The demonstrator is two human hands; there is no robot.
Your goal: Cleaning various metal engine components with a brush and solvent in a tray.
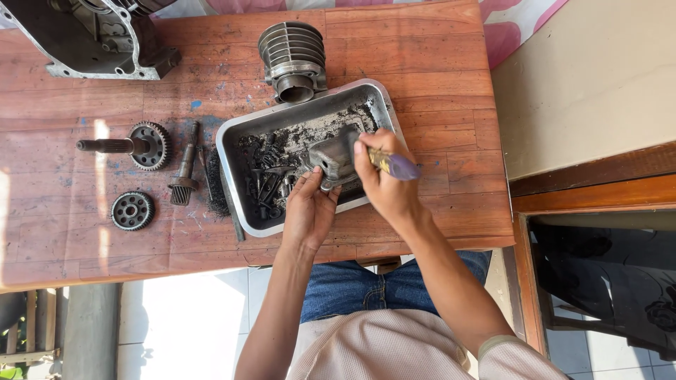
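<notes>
Left hand [308, 211] steadies the grey metal cover [332, 158] by its near edge, fingers closed on it. Right hand [384, 184] grips a brush [394, 165], bristle end on the cover. Cover sits in the steel tray [232, 141] among grimy small parts. Judgement: short strokes, cover tilted, keep grime in tray. Beyond: finned cylinder [292, 60]; gears [141, 144] left.

A reddish wooden table [436, 63] carried a metal tray [236, 137]. Behind the tray stood a finned cylinder [291, 60]; left of it lay a wire brush [215, 183], shafts, gears and an engine casing [91, 42].
</notes>
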